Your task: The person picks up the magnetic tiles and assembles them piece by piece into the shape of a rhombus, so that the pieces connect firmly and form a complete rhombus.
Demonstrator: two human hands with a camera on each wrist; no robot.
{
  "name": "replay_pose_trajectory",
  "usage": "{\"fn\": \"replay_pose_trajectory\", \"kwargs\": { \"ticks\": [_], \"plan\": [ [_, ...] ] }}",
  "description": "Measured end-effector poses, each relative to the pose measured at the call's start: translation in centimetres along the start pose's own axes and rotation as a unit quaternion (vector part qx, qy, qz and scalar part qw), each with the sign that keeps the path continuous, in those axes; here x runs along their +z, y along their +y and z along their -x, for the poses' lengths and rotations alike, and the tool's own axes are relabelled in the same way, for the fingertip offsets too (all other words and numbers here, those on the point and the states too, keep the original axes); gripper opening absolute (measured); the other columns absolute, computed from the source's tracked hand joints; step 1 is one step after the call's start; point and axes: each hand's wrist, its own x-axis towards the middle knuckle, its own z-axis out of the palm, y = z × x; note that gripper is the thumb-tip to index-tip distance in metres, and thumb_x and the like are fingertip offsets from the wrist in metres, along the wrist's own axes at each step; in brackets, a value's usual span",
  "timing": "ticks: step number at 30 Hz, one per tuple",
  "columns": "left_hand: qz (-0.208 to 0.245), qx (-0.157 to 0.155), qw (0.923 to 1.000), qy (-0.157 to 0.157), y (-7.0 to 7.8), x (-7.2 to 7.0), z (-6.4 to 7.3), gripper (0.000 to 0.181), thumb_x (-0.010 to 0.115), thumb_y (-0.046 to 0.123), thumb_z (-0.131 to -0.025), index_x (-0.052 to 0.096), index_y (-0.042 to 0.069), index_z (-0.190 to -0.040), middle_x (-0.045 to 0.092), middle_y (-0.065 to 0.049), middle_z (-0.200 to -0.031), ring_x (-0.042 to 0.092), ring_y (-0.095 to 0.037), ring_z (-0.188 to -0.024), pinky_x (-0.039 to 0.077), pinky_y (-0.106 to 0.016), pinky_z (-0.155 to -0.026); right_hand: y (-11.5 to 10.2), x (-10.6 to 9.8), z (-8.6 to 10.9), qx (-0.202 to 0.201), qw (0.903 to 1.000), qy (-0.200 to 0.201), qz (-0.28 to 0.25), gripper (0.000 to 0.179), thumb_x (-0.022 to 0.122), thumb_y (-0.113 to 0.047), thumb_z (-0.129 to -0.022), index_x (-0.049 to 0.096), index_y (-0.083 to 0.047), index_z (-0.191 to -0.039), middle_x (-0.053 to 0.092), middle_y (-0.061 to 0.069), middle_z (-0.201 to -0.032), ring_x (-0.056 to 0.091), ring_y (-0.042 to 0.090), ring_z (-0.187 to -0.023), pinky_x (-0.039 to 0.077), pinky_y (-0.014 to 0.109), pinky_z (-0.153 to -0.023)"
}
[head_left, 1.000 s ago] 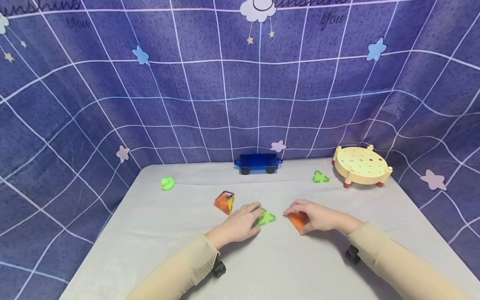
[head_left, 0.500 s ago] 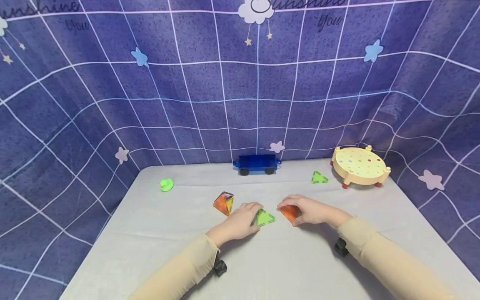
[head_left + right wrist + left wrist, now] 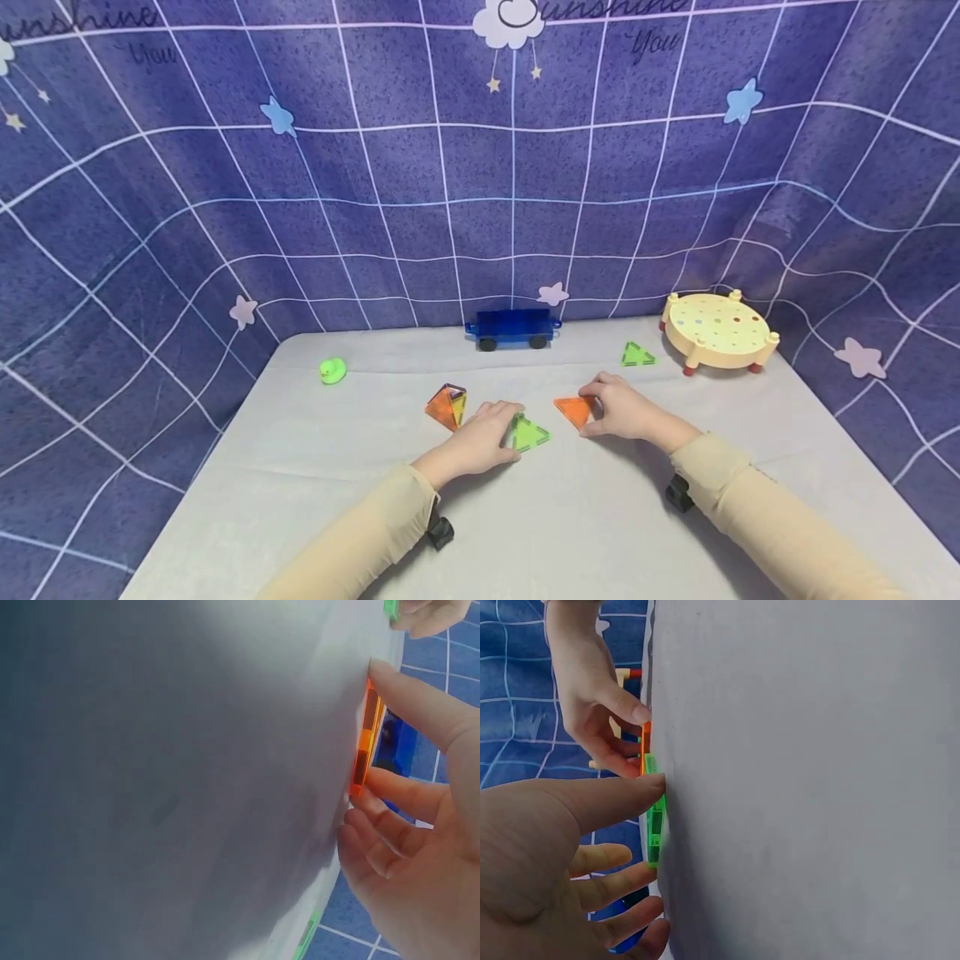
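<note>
In the head view my left hand (image 3: 474, 440) pinches a translucent green triangular magnetic tile (image 3: 531, 432) between thumb and fingers. The left wrist view shows the green tile (image 3: 655, 817) edge-on, low against the table, with the thumb at one corner. My right hand (image 3: 628, 410) holds an orange triangular magnetic tile (image 3: 573, 409) by its right side, thumb near, fingers far. A small gap separates the two tiles in the head view. Seen edge-on from the right wrist, the orange tile (image 3: 366, 739) lies along the table surface between thumb and fingertips.
Just left of the left hand lies an orange, yellow and purple tile piece (image 3: 447, 407). A blue wheeled car base (image 3: 513, 327) stands at the back. Beyond the right hand are another green triangular tile (image 3: 637, 355) and a cream pegboard stool (image 3: 718, 329). A green duck (image 3: 333, 371) sits at left.
My right hand has slid the orange tile leftward and away from me, closer to the green one, and its fingers now show more of the tile. The left hand has barely moved.
</note>
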Motion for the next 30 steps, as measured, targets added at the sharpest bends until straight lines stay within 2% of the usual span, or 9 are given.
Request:
{"fn": "replay_pose_trajectory", "kwargs": {
  "ticks": [4, 13, 22, 30],
  "plan": [
    [0.004, -0.002, 1.0, 0.004, 0.1, 0.0, -0.2, 0.074, 0.08, 0.031, -0.089, 0.045, 0.006, -0.15, 0.051, -0.01, -0.148, 0.047, -0.03, -0.133, 0.038, -0.044, -0.112, 0.0, 0.1, -0.1, -0.002, 1.0, 0.0, -0.003, 0.062, 0.092, -0.026, -0.071, 0.069, 0.005, -0.12, 0.062, 0.012, -0.109, 0.055, 0.025, -0.096, 0.049, 0.045, -0.089],
    [0.01, -0.005, 0.9999, 0.01, 0.2, 0.3, -0.5, 0.075, 0.081, 0.032, -0.089, 0.046, 0.006, -0.149, 0.052, -0.011, -0.148, 0.047, -0.032, -0.134, 0.037, -0.044, -0.113, -0.8, 0.5, -0.6, -0.031, 0.9982, 0.014, -0.05, 0.059, 0.094, -0.016, -0.068, 0.066, 0.005, -0.116, 0.056, 0.012, -0.108, 0.056, 0.02, -0.089, 0.052, 0.035, -0.081],
    [0.011, -0.006, 0.9998, 0.014, 0.1, 0.4, -0.8, 0.076, 0.081, 0.033, -0.088, 0.045, 0.006, -0.149, 0.052, -0.011, -0.148, 0.047, -0.032, -0.134, 0.038, -0.045, -0.112, -1.5, 0.8, -1.4, -0.039, 0.9979, 0.003, -0.051, 0.061, 0.092, -0.011, -0.069, 0.063, 0.0, -0.121, 0.059, 0.008, -0.106, 0.06, 0.019, -0.091, 0.054, 0.035, -0.081],
    [0.013, -0.007, 0.9997, 0.017, 0.2, 0.4, -0.7, 0.077, 0.082, 0.033, -0.087, 0.046, 0.005, -0.149, 0.052, -0.011, -0.147, 0.048, -0.032, -0.131, 0.039, -0.045, -0.111, -2.3, 0.9, -1.8, -0.081, 0.9953, 0.015, -0.051, 0.063, 0.09, -0.004, -0.067, 0.061, 0.003, -0.122, 0.056, 0.012, -0.109, 0.058, 0.019, -0.086, 0.053, 0.033, -0.078]
  ]
}}
